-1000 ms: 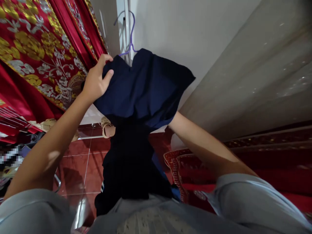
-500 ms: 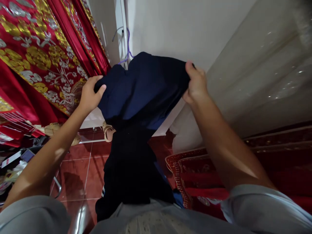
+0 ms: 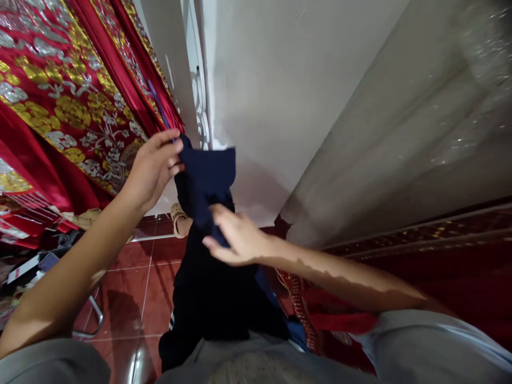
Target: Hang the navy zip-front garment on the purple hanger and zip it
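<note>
A dark navy garment point(image 3: 210, 173) hangs narrow and folded over in front of me; its exact kind does not show. At its upper left, my left hand point(image 3: 150, 168) is closed on the garment's edge, fingers curled. A purple hanger point(image 3: 160, 106) rises from behind those fingers, its hook tilted up to the left. My right hand point(image 3: 240, 237) is lower and to the right, thumb and fingers closed round the garment's lower part. The inner layers of cloth are hidden.
Red fabric with gold and silver embroidery point(image 3: 72, 106) hangs at left. Pale sheer fabric point(image 3: 400, 144) covers the right, above red trimmed cloth point(image 3: 340, 320). A white wall point(image 3: 272, 96) stands ahead. My foot wears a beige clog point(image 3: 178, 217) on red floor tiles point(image 3: 128, 298).
The garment was stretched wide between both hands; now it is folded narrow. My right hand has come in left and down. The hanger has swung left, toward my left hand.
</note>
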The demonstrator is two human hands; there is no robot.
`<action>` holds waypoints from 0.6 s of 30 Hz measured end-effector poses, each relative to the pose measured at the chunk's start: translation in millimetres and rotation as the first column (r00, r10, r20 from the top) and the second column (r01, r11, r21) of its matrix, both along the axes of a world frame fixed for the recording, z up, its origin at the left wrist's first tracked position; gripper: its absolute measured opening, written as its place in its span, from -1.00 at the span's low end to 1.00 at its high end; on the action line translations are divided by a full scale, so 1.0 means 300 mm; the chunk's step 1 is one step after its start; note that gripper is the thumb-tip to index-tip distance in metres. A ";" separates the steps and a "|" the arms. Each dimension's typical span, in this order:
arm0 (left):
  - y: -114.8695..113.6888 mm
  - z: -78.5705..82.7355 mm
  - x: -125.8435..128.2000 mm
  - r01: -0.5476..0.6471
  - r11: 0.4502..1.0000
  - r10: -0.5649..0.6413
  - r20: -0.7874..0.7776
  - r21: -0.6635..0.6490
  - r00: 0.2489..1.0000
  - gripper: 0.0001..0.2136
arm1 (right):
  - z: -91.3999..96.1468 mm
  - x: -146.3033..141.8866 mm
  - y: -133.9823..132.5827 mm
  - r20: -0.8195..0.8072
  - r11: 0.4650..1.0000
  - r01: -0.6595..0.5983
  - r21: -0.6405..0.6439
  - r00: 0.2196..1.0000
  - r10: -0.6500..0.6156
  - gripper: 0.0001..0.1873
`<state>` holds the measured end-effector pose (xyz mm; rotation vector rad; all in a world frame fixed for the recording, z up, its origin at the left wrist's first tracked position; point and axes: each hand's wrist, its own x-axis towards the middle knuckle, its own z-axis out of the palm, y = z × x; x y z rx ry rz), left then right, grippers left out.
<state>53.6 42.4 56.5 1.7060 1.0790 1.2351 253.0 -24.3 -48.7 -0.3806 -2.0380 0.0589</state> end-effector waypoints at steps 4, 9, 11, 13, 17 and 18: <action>-0.044 -0.081 -0.080 -0.056 0.997 0.047 -0.141 -0.060 0.989 -0.55 | -0.052 -0.054 -0.044 0.171 0.917 -0.331 0.221 0.939 0.297 -0.81; -0.140 -0.060 -0.189 -0.047 0.996 0.025 -0.254 -0.080 0.967 -0.74 | 0.007 0.030 0.082 -0.070 0.995 -0.031 0.100 0.997 0.038 -0.72; -0.179 -0.014 -0.225 -0.015 0.998 -0.004 -0.306 -0.061 0.952 -0.85 | 0.029 0.076 0.155 -0.261 0.971 0.155 -0.183 0.944 -0.200 -0.69; -0.208 0.023 -0.253 -0.006 1.000 0.009 -0.327 0.012 0.945 -0.90 | 0.038 0.117 0.209 -0.302 0.860 0.148 -0.488 0.896 -0.326 -0.74; -0.213 0.034 -0.276 -0.138 0.976 0.172 -0.209 0.169 0.963 -0.85 | 0.019 0.174 0.229 -0.276 0.537 -0.172 -0.826 0.954 -0.120 -0.52; -0.202 0.027 -0.274 -0.181 0.967 0.212 -0.171 0.180 0.962 -0.83 | 0.016 0.181 0.222 -0.320 0.517 -0.216 -0.829 0.940 -0.121 -0.48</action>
